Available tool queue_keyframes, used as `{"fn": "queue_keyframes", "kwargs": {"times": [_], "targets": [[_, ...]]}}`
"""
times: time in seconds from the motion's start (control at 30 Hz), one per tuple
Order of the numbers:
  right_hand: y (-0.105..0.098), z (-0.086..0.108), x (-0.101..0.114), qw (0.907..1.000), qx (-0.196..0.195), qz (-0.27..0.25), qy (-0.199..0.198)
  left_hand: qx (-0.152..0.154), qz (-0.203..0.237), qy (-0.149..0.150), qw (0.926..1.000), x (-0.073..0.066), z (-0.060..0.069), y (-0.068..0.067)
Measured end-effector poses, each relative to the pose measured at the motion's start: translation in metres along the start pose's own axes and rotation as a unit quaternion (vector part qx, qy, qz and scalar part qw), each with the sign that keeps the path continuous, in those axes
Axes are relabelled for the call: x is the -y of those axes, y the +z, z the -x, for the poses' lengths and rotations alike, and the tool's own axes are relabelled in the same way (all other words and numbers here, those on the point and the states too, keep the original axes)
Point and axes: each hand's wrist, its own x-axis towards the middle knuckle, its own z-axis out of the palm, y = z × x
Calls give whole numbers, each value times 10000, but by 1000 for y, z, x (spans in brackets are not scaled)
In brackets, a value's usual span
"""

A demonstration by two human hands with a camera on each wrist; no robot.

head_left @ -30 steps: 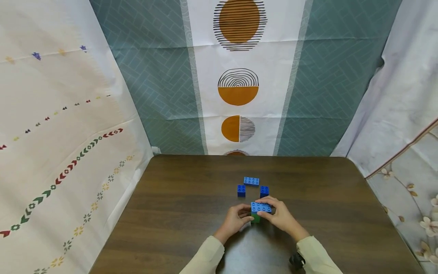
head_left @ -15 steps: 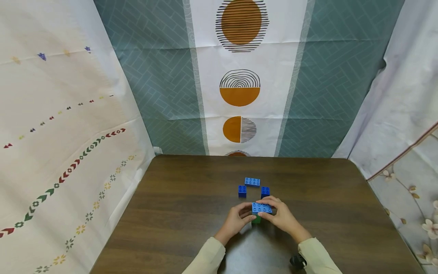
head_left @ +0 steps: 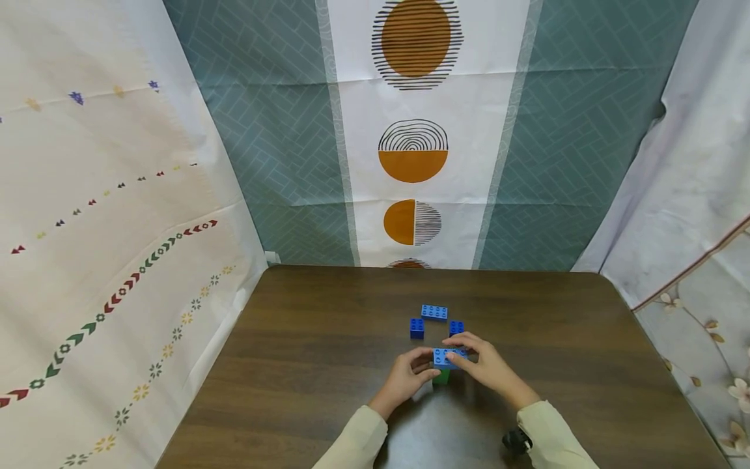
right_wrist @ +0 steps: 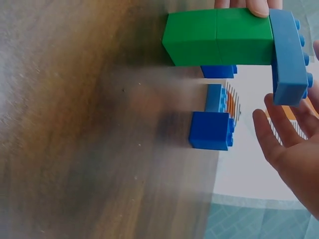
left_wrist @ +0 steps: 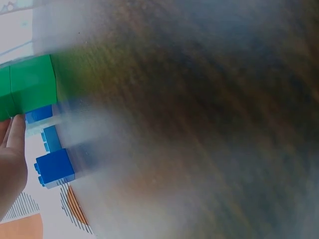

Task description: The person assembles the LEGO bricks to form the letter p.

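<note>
Two green blocks stand stacked on the table, with a light-blue eight-stud building brick across their top, overhanging to the right. My left hand holds this stack from the left, thumb in front and fingers behind; part of the hand lies against the green block in the left wrist view. Beside the brick's overhanging end is my right hand, fingers loose and spread. Its thumb lies over the brick top in the head view; whether it touches is unclear.
Behind the stack stand two small dark-blue bricks and a longer light-blue brick farther back. The right-hand dark-blue brick is close to my right fingers. Curtains hang beyond the brown table.
My right hand has loosened from the light-blue brick and drawn slightly right, its fingers spreading. My left hand keeps its hold on the stack. The head view has shifted slightly.
</note>
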Motion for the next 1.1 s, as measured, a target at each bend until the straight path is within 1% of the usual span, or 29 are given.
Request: {"fn": "queue_keyframes", "kwargs": {"times": [0.03,0.13,0.17,0.27,0.37,0.4,0.47,0.7,0.83,0.9,1.03,1.1], "targets": [[-1,-1,0,10000,-5,-13,-15,-9,13,-12,10000,-2,0,0],[-5,-7,-2,9999,-40,-10,-151,-18,56,-24,10000,-18,4,-2],[-7,-9,-3,9998,-48,-23,-201,-20,73,-31,10000,-18,4,-2],[-11,-16,-4,9995,-45,-81,-308,-31,115,-28,9999,-14,3,-3],[-15,-24,-4,9994,-10,-207,-266,-44,98,-65,9999,1,-2,-1],[-16,-27,-5,9993,0,-267,-253,-45,91,-74,9999,1,-1,-1],[-17,-31,-7,9990,26,-342,-274,-44,85,-92,9999,-3,0,-1],[-21,-46,-6,9986,186,-281,-412,-7,243,28,9997,-30,7,-3],[-22,-55,-9,9983,356,-292,-345,-44,273,164,9995,-31,7,-4],[-21,-60,-12,9977,500,-342,-294,-41,264,186,9995,-32,8,-5],[-18,-69,-17,9954,822,-401,-292,8,197,28,9998,-30,7,-4],[-16,-74,-20,9939,975,-429,-296,21,179,-61,9998,-23,5,-3]]}}
